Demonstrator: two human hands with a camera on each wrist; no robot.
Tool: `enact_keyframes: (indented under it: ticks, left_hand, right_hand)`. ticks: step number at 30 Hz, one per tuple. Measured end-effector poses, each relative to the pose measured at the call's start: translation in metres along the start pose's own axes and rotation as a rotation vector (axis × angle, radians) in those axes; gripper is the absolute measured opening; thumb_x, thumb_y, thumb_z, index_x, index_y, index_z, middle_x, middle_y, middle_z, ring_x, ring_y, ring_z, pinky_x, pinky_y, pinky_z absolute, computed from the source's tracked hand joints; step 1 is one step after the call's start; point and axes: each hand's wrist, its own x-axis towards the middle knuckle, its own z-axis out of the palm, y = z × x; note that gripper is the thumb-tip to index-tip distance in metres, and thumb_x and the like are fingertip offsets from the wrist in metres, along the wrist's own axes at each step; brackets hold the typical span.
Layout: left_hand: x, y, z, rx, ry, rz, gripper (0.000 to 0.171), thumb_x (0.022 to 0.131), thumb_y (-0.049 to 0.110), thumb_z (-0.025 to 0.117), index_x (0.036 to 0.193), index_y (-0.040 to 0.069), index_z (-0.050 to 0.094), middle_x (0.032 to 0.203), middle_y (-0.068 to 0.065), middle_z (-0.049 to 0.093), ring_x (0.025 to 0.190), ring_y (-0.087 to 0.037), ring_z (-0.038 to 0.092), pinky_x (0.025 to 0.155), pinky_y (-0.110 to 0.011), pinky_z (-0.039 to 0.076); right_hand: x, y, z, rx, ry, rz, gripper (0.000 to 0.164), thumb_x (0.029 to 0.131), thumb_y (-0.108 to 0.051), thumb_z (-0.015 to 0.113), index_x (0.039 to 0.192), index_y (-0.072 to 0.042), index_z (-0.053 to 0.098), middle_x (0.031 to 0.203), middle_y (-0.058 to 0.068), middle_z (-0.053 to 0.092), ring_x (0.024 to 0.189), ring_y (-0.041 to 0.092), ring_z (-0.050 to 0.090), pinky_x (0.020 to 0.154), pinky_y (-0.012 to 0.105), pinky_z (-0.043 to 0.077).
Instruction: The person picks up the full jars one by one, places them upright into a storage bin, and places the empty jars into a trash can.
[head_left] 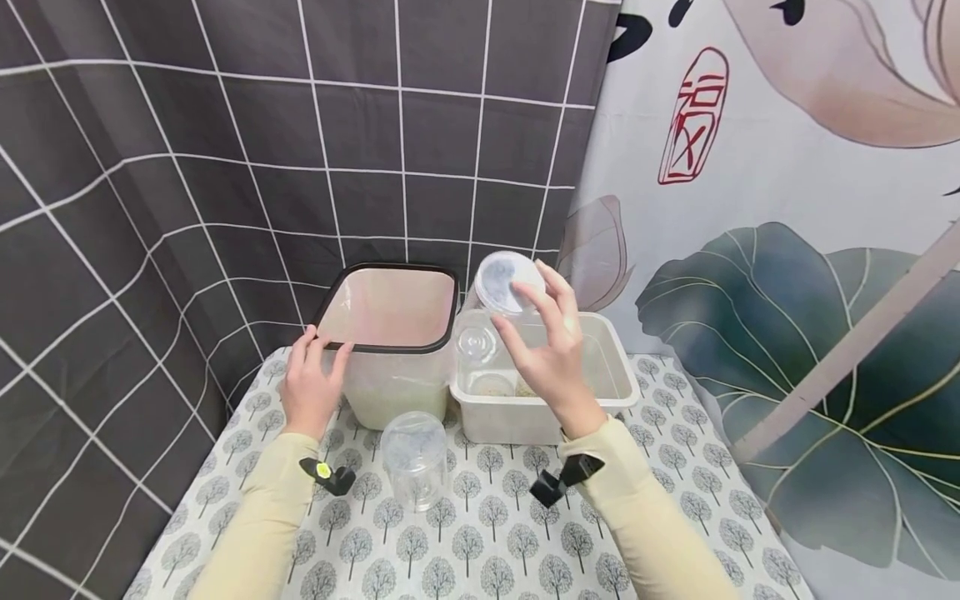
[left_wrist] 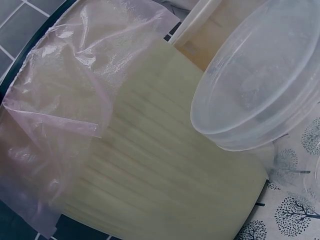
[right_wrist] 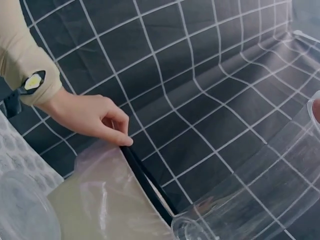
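Note:
My left hand (head_left: 311,387) is at the near left corner of a trash bin (head_left: 401,387) lined with a thin pinkish bag (left_wrist: 60,100). In the right wrist view, the left hand's thumb and fingers pinch the bin's black rim (right_wrist: 145,185). My right hand (head_left: 551,354) holds a clear plastic jar (right_wrist: 250,175) by its lidded end. The jar's whitish lid (head_left: 495,279) faces up, and its base tilts down towards the bin. Another lidded clear jar (head_left: 415,467) stands upright on the table before the bin.
A white rectangular basin (head_left: 517,417) stands right of the bin, with a small round clear container (head_left: 491,385) and some brownish bits inside. A tree-patterned cloth (head_left: 465,542) covers the table. Dark checked cloth (head_left: 360,125) hangs behind, with a painted lotus curtain (head_left: 750,192) at right.

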Motion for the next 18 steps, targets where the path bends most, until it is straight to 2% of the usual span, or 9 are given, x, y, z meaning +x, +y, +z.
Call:
enact_keyframes:
  ticks: [2, 7, 13, 18]
  left_hand:
    - [0.000, 0.000, 0.001, -0.003, 0.008, 0.003, 0.038, 0.083, 0.028, 0.070, 0.106, -0.002, 0.062, 0.125, -0.021, 0.053, 0.113, -0.036, 0.052, 0.066, -0.054, 0.050]
    - [0.001, 0.000, 0.001, -0.005, 0.009, 0.001, 0.039, 0.083, 0.028, 0.070, 0.106, -0.002, 0.062, 0.125, -0.022, 0.053, 0.113, -0.036, 0.052, 0.070, -0.054, 0.050]
    - [0.003, -0.002, 0.002, -0.012, 0.028, 0.013, 0.038, 0.083, 0.028, 0.070, 0.105, -0.003, 0.063, 0.124, -0.022, 0.054, 0.112, -0.036, 0.053, 0.069, -0.054, 0.049]
    - [0.001, -0.001, 0.001, -0.014, 0.010, -0.009, 0.037, 0.083, 0.027, 0.070, 0.105, -0.002, 0.062, 0.125, -0.021, 0.053, 0.113, -0.036, 0.052, 0.073, -0.054, 0.049]
  right_hand:
    - [0.001, 0.009, 0.007, 0.008, -0.007, 0.010, 0.042, 0.070, -0.002, 0.077, 0.108, 0.003, 0.061, 0.125, 0.032, 0.047, 0.116, 0.038, 0.047, 0.091, 0.040, 0.042]
    - [0.006, 0.018, 0.025, 0.041, -0.040, 0.005, 0.042, 0.073, -0.007, 0.077, 0.111, -0.001, 0.062, 0.129, 0.027, 0.045, 0.119, 0.031, 0.045, 0.092, 0.040, 0.043]
    - [0.015, 0.024, 0.049, 0.060, -0.074, -0.084, 0.042, 0.074, -0.007, 0.077, 0.111, 0.003, 0.060, 0.129, 0.030, 0.043, 0.118, 0.033, 0.045, 0.094, 0.040, 0.042]
    - [0.018, 0.028, 0.066, 0.052, -0.067, -0.069, 0.044, 0.072, -0.005, 0.079, 0.111, 0.003, 0.060, 0.128, 0.031, 0.042, 0.116, 0.035, 0.046, 0.095, 0.038, 0.042]
